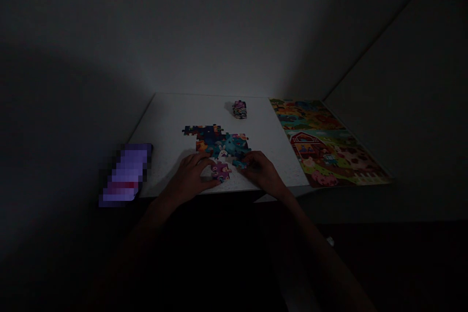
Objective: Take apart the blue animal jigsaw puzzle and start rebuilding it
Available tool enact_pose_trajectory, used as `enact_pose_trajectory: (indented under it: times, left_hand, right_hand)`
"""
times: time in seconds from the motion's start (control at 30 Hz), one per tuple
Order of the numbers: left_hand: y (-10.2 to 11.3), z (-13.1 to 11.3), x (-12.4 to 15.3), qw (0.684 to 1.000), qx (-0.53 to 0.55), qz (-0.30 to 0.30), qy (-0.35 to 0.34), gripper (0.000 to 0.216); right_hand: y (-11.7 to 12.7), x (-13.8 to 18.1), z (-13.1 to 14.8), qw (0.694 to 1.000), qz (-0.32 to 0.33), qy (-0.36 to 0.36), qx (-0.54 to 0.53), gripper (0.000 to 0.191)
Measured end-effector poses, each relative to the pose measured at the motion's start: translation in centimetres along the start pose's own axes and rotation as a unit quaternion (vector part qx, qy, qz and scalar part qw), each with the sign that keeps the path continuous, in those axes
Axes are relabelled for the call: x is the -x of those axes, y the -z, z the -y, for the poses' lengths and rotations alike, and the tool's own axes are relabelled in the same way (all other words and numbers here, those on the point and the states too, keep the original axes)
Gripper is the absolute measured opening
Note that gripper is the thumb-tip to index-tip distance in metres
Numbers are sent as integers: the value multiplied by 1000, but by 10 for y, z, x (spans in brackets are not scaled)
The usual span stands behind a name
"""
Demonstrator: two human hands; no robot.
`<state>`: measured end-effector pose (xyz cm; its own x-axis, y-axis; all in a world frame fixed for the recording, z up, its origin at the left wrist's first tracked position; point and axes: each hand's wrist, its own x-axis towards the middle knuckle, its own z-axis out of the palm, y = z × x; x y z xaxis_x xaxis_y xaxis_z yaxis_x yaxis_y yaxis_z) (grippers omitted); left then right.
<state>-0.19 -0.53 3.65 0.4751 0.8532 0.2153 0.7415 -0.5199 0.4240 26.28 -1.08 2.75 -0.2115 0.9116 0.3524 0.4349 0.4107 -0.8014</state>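
A partly assembled colourful jigsaw [219,142] lies on a small white table [171,117]. My left hand [192,175] rests on the table at the jigsaw's near left edge, fingers curled against a purple piece [220,170]. Just right of that piece, my right hand [261,170] presses its bent fingertips on a teal part of the jigsaw's near right corner. A small stack of loose pieces [240,109] sits at the far side of the table, away from both hands.
A finished farm-scene puzzle sheet [325,144] covers the table's right side. A blurred purple object [126,175] lies at the table's left near corner. Plain walls enclose the table behind and on the right. The room is very dark.
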Motion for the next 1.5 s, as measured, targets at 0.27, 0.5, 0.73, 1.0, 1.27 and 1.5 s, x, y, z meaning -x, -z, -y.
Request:
enact_pose_trajectory:
  times: [0.27, 0.5, 0.73, 1.0, 1.27, 1.5]
  left_hand:
    - [-4, 5, 1, 1000, 4, -13, -4, 43]
    - [0, 2, 1, 997, 67, -45, 10, 41]
    - [4, 4, 0, 953, 239, -121, 141, 47]
    - [2, 4, -1, 971, 176, -107, 120, 43]
    - [2, 3, -1, 992, 93, -77, 49, 42]
    - [1, 7, -5, 999, 32, -17, 28, 44]
  right_hand:
    - [0, 0, -2, 1000, 2, 1, -4, 18]
    - [-1, 1, 0, 1000, -5, -7, -7, 19]
    - [0, 0, 2, 1000, 1, -12, -9, 17]
    - [0, 0, 4, 1000, -3, -17, -12, 17]
    - [0, -1, 0, 1000, -1, -16, -3, 18]
    - [1, -1, 1, 1000, -1, -22, -3, 18]
